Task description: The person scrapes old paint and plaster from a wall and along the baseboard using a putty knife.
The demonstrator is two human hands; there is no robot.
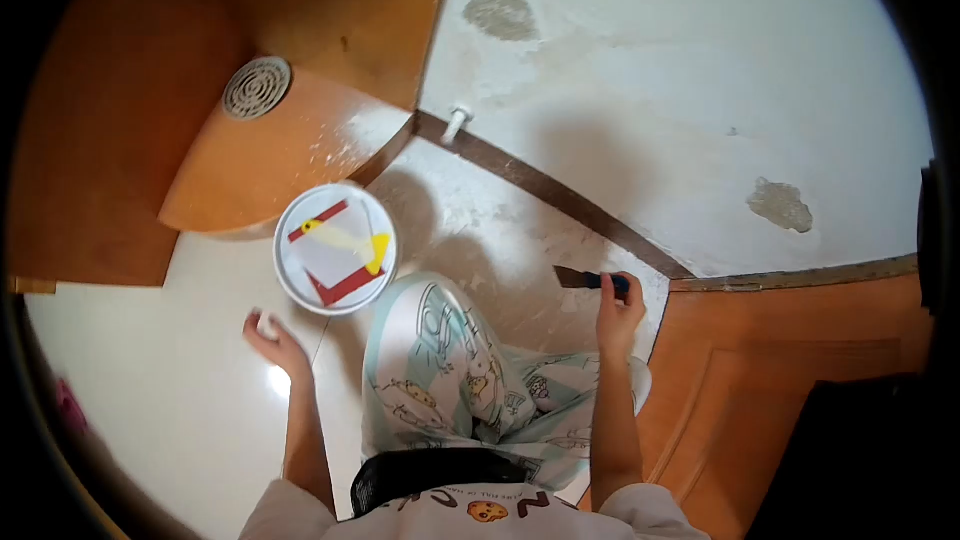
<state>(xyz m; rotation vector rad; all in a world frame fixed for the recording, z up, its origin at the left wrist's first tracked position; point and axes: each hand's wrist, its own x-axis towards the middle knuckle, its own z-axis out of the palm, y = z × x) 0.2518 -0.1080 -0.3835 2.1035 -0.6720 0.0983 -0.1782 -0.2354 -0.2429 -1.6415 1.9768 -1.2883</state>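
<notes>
My right hand (620, 315) is wrapped round the dark blue handle of a putty knife (574, 278), whose flat blade points left above the dusty floor near the wall. Below and left of a round white bucket (318, 202), my left hand (275, 342) is held apart from it with nothing in it, fingers loosely bent and apart. The bucket's closed lid carries a red and yellow design. On the white wall (660, 70) are two rough grey patches, one at the upper left (500, 14) and one at the lower right (781, 205).
An orange-brown wooden cabinet's curved shelf (250, 165) holds a round grille-like disc (257, 88) and white powder. A short white pipe (457, 126) sticks out by the dark skirting (540, 180). At right stands a wooden door (780, 360). White dust covers the tiled floor (480, 230).
</notes>
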